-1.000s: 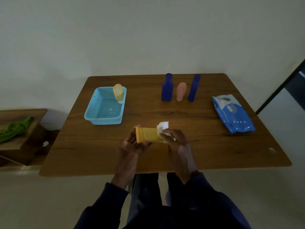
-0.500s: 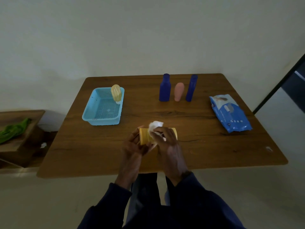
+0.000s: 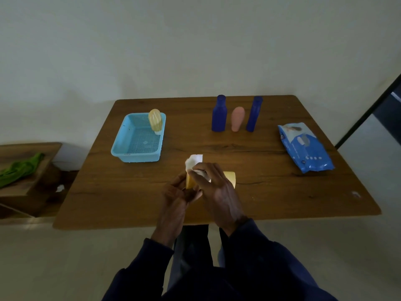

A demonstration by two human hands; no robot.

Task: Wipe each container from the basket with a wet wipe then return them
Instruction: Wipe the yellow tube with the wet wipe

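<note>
The right hand [image 3: 219, 192], gripping the wet wipe [image 3: 194, 161], has slid left. The left hand [image 3: 174, 193] grips the yellow container [image 3: 230, 179] (above the bench [image 3: 282, 192]).

No writing can be read. The blue wet-wipe pack [image 3: 304, 146], well to the right of the light-blue basket [image 3: 135, 157], carries white printing and a row of small marks, all too blurred to make out.
</note>
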